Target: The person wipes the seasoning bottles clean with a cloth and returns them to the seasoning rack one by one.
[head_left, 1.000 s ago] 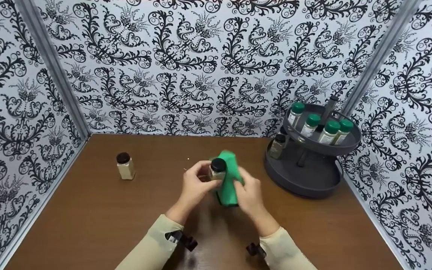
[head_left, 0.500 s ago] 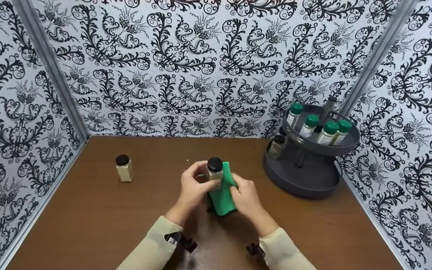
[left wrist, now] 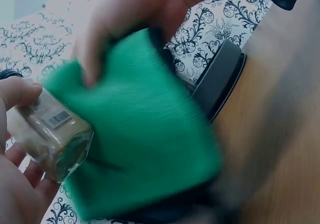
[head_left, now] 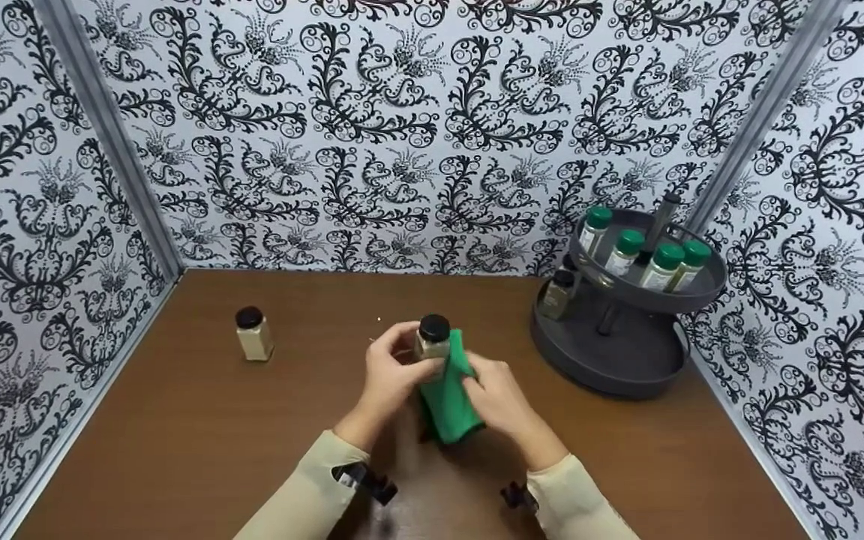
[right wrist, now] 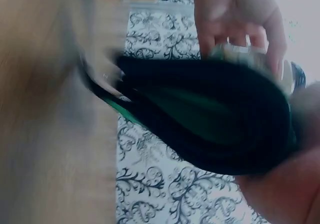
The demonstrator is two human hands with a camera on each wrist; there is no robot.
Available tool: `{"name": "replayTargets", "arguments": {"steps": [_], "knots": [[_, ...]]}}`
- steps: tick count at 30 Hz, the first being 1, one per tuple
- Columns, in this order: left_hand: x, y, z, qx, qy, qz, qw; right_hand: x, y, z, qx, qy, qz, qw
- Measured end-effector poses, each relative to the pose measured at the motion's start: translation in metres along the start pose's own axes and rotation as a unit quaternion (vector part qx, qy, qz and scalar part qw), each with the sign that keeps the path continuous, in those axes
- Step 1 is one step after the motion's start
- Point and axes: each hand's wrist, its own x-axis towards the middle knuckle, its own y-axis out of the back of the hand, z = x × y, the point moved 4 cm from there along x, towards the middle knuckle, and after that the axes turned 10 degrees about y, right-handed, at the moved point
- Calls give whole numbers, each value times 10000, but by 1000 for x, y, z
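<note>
My left hand (head_left: 393, 373) grips a clear spice jar (left wrist: 55, 131) with a black cap and pale beige contents, held above the table. A barcode label shows on its side in the left wrist view. My right hand (head_left: 498, 390) pinches a folded green cloth (head_left: 450, 405) beside that jar. In the left wrist view the cloth is blurred and hangs next to the jar's base; whether it touches the glass I cannot tell. The right wrist view shows the cloth's dark edge looped over in a fold.
Another black-capped jar (head_left: 254, 335) stands at the left on the brown table (head_left: 177, 420). A dark two-tier round rack (head_left: 619, 367) is at the right, with several green-capped jars (head_left: 662, 268) on top and a black-capped jar (head_left: 558, 294) below. Patterned walls enclose the table.
The green cloth has swung down and now hangs lower beside the jar, with my right hand slightly lower too. My left hand keeps its hold on the jar in nearly the same place.
</note>
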Motion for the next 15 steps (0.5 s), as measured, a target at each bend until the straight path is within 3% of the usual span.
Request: {"name": "replayTargets", "arguments": {"steps": [2,4,9,12,15], "knots": [[1,0,-2,50,-7,-50,10000,0,-1,5,-12,-223,-370,9991],[2,-1,-5,132,-19,-118,9998,1,2,7,-18,-374,-355,9987],[6,1,-22,411,77,-51,9991,3,20,13,155,-796,492,9955],[9,4,-39,558,290,8,9980,3,33,18,163,-1038,963,9898],[12,7,-55,575,557,0,9968,2,43,22,154,-1241,1182,9851]]}}
